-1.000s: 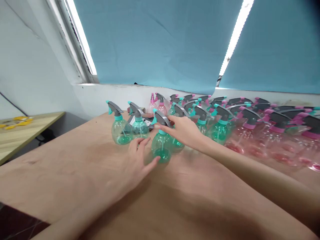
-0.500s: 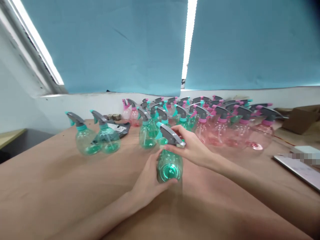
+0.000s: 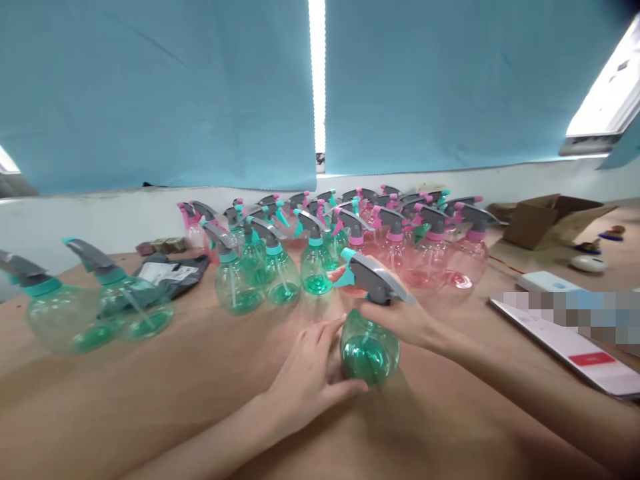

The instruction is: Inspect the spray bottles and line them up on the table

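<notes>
A green spray bottle (image 3: 371, 353) with a grey and turquoise trigger head is tilted, its round base facing me. My right hand (image 3: 400, 317) is closed around its neck, just under the spray head. Against the left side of the body lies my left hand (image 3: 307, 367), curved round it with the thumb by the lower edge. Just beyond stand several more green spray bottles (image 3: 240, 290) and a cluster of pink spray bottles (image 3: 433, 263). Two further green bottles (image 3: 135, 310) are at the left.
A dark plastic bag (image 3: 183, 283) with a white label lies behind the left bottles. To the right are a tablet-like flat device (image 3: 555, 350), a white box (image 3: 547, 281), a white mouse (image 3: 589, 264) and an open cardboard box (image 3: 533, 223). A wall and blue curtains close off the back.
The view has swung to the right, bringing the cardboard box and mouse into full sight. The held bottle's spray head now leans further over, with both hands still at the bottle.
</notes>
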`<state>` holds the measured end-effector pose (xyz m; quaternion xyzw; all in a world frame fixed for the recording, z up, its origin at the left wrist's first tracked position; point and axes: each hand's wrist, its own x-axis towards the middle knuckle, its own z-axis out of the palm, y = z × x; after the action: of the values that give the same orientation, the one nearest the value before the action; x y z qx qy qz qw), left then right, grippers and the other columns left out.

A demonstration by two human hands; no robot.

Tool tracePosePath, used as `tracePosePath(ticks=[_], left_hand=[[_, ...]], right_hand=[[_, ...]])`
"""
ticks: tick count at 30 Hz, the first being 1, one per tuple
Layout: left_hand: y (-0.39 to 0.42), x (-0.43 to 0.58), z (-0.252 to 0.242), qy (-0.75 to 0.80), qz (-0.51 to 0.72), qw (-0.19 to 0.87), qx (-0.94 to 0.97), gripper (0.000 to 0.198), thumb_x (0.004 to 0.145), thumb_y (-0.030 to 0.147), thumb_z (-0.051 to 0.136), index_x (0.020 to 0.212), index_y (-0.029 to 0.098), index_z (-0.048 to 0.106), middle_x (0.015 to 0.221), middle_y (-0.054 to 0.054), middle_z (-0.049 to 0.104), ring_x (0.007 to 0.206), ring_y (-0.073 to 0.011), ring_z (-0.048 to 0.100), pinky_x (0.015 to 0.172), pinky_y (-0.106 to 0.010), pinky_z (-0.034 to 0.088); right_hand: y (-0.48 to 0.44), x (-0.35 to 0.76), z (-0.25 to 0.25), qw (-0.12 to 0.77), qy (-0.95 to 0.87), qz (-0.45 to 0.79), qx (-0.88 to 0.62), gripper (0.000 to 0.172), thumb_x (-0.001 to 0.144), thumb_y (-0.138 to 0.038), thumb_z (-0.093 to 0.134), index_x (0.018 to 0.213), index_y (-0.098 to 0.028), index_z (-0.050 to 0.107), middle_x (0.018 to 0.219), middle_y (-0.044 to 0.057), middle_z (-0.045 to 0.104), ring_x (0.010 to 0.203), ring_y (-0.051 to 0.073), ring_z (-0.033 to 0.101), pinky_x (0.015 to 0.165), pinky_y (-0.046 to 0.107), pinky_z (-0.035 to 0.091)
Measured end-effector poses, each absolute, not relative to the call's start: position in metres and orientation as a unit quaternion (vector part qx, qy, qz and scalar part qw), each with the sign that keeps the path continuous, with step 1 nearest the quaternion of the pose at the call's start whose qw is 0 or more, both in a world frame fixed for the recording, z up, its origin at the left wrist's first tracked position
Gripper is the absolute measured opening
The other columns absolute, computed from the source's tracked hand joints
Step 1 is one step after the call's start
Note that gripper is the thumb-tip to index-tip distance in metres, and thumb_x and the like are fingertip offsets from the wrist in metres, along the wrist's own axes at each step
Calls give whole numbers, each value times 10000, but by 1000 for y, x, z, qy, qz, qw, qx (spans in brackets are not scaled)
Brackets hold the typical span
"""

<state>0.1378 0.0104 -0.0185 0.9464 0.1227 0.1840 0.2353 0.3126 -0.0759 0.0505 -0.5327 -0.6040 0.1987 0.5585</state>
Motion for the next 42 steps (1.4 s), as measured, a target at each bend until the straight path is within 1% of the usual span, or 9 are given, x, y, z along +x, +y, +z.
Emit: tracePosePath(ticks=[4,10,19,23,26,32,34,39,42], left_hand=[[22,135,-11,138,142,157,967,588,808,460,688,1313,241,481,1331,-131,508,1247,-353,442,1032,-564,330],[30,134,-13,165,144,137,966,493,832,410,644,1273,225,524,1316,-140,522,1231,-341,456,1021,-542,351],[28,133,-19,160,132,113,972,479,884,411,578,1290,165,520,1331,-167,511,1255,-350,439,1055,-559,317],[28,133,-18,157,128,112,973,483,894,435,565,1287,157,519,1346,-178,494,1266,-343,427,1056,-545,323],[28,133,-18,156,128,115,973,471,902,435,552,1283,159,521,1346,-175,497,1258,-344,434,1047,-546,335],[28,134,-18,154,132,105,974,433,924,406,523,1282,162,522,1339,-166,506,1257,-343,438,1039,-539,345],[28,134,-17,156,126,103,974,435,925,399,528,1289,162,517,1335,-164,510,1257,-337,438,1035,-532,353],[27,133,-16,158,116,93,976,442,938,397,509,1310,159,502,1353,-169,496,1263,-329,431,1031,-532,357],[28,133,-16,153,117,81,978,442,944,401,498,1315,160,499,1361,-171,488,1273,-330,420,1031,-529,358]], right_hand=[[-73,318,57,543,-604,199,-549,477,663,-96,480,1087,-297,564,1046,4,652,857,186,642,885,402,508],[-64,323,54,545,-596,242,-537,494,669,-125,467,1129,-300,514,1209,13,624,1011,200,655,876,371,527],[-63,322,52,553,-595,203,-547,366,665,-140,482,992,-280,567,1118,21,636,941,193,655,774,338,547],[-69,323,55,537,-582,173,-585,163,669,-196,497,808,-265,547,857,13,650,698,185,633,570,318,508],[-71,323,56,528,-578,166,-600,105,666,-212,498,752,-262,531,780,11,632,580,165,581,473,305,449],[-69,324,53,553,-576,221,-559,274,665,-162,509,904,-268,589,981,17,664,826,193,659,690,322,525],[-69,325,51,557,-577,227,-552,318,682,-155,512,966,-262,605,1001,17,668,772,176,651,652,310,515],[-70,324,48,551,-580,192,-569,213,714,-173,520,867,-239,653,751,0,658,660,164,592,597,296,483],[-69,325,48,548,-581,188,-571,317,719,-168,525,1003,-248,641,776,-6,659,597,145,553,561,289,463]])
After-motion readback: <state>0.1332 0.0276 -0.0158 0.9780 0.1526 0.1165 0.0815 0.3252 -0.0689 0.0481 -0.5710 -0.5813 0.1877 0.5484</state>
